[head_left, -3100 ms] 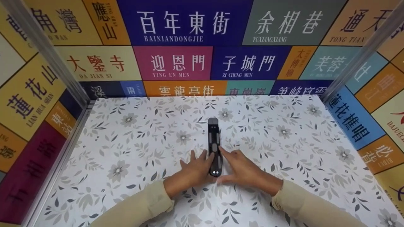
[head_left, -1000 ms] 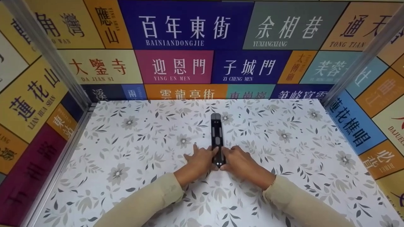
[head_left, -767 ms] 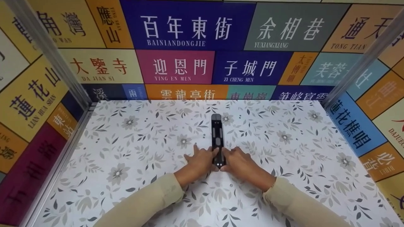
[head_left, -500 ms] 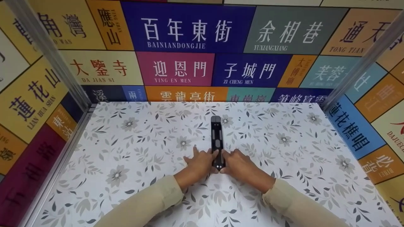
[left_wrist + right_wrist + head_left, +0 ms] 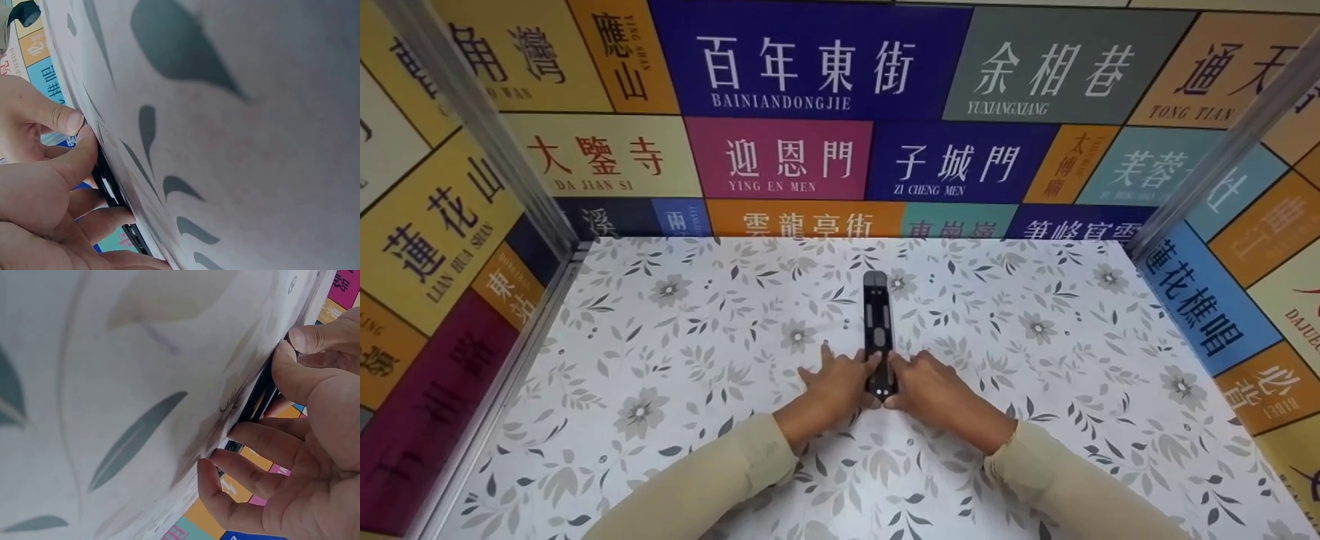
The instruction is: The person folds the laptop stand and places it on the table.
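Note:
A long, narrow black tool (image 5: pixel 877 322) lies lengthwise on the flower-patterned tabletop. It has a grey far end, grey inlays and two shiny dots at the near end; its exact kind cannot be told. My left hand (image 5: pixel 834 388) pinches the near end from the left, other fingers spread over the cloth. From the opposite side my right hand (image 5: pixel 934 390) grips the same end, thumb close to the left thumb. In the left wrist view the tool's dark edge (image 5: pixel 109 183) shows between the fingers. Bent fingers line the dark edge (image 5: pixel 261 394) in the right wrist view too.
White tabletop (image 5: pixel 697 390) with grey leaves and flowers spreads all round the tool. A colourful sign-covered wall (image 5: pixel 780 157) stands behind it, with similar panels left (image 5: pixel 442 247) and right (image 5: pixel 1207 300). Clear upright strips (image 5: pixel 502 135) mark the corners.
Since the earliest frame both hands have closed in on the tool's near end, the right one from a wider spread. The tool sits slightly farther right. Over the last second almost nothing has moved.

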A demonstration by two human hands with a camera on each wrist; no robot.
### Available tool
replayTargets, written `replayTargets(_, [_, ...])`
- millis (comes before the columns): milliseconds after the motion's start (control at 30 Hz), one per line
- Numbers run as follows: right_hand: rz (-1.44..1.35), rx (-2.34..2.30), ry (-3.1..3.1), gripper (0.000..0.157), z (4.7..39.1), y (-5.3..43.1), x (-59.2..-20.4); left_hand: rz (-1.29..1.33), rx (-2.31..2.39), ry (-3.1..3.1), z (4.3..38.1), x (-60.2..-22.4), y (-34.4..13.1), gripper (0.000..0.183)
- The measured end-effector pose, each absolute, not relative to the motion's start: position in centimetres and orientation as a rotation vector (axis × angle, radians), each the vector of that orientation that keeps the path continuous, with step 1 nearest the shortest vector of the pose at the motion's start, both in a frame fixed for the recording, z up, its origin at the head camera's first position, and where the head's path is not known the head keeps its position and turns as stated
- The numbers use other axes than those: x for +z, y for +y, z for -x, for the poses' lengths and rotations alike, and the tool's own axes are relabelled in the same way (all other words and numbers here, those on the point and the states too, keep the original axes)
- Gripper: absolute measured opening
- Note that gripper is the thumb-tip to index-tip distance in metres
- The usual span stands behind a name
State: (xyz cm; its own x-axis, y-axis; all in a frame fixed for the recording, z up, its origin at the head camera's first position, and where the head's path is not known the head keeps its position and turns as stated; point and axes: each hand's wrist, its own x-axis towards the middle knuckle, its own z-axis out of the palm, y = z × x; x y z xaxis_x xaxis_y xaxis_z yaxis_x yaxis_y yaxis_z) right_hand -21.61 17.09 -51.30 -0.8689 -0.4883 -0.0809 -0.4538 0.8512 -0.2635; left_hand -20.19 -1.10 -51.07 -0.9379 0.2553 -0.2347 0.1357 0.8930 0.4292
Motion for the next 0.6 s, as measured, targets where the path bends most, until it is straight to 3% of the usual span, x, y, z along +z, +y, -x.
replayTargets(233, [0.846,-0.528,2.799,0.078,22.0,19.0,-50.7,-0.319,0.603,2.729,20.4,-50.8,-1.4,0.088])
replayTargets(600, [0.693,-0.594,2.895,0.084,25.4,24.2,-49.6,-0.232,0.708,2.732,21.7,-49.4,-5.4,0.071])
